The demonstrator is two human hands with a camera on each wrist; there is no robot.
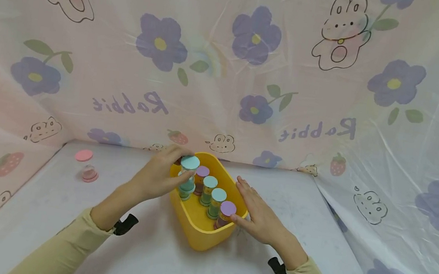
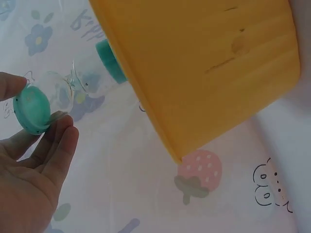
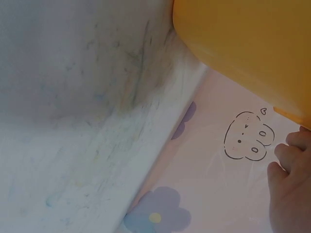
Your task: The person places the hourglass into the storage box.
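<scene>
My left hand [image 1: 158, 171] pinches a sand timer [image 1: 190, 163] with teal caps between thumb and fingers, over the left side of the yellow bin [image 1: 197, 238]. In the left wrist view the clear glass of this sand timer [image 2: 73, 87] shows, its far cap partly behind the bin's rim. Inside the bin, several more sand timers stand upright, among them a purple-capped one [image 1: 228, 208] near the front and a teal-capped one [image 1: 218, 195] behind it. My right hand [image 1: 261, 218] lies along the bin's right rim, fingers extended, thumb close to the front purple cap.
A pink-capped sand timer [image 1: 89, 173] stands by itself on the white table [image 1: 129, 253] at the far left. Behind and at both sides hangs a patterned cloth [image 1: 209, 86] with flowers and rabbits, meeting the table's edges.
</scene>
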